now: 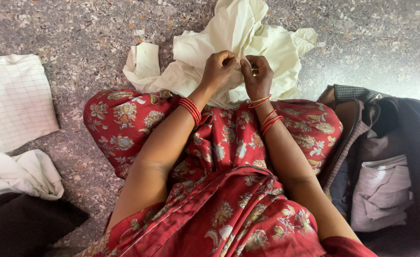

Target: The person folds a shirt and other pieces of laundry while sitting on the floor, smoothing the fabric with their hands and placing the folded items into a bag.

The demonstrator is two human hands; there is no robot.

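- The speckled stone floor [77, 28] runs under everything, and the person sits on it with knees spread under a red floral garment [229, 190].
- A heap of dark clothes [386, 162] sits just beside the person's right knee — checked cloth, a brown piece and a pale folded shirt among them.
- A cream cloth [238, 43] lies crumpled on the floor in front of the knees, its near edge drawn up to the hands.
- A white checked cloth [12, 100] lies flat off to the person's left, with a white bundle [22, 173] and something dark nearer the hip.
- Both forearms reach forward over the lap, elbows bent, red bangles [191, 109] on each wrist.
- The left hand [219, 69] is curled into a loose fist, fingertips pinching the cream cloth.
- The right hand [257, 74] faces it, almost touching — fingers curled in, pinching the same fold; whether it holds anything smaller I cannot tell.
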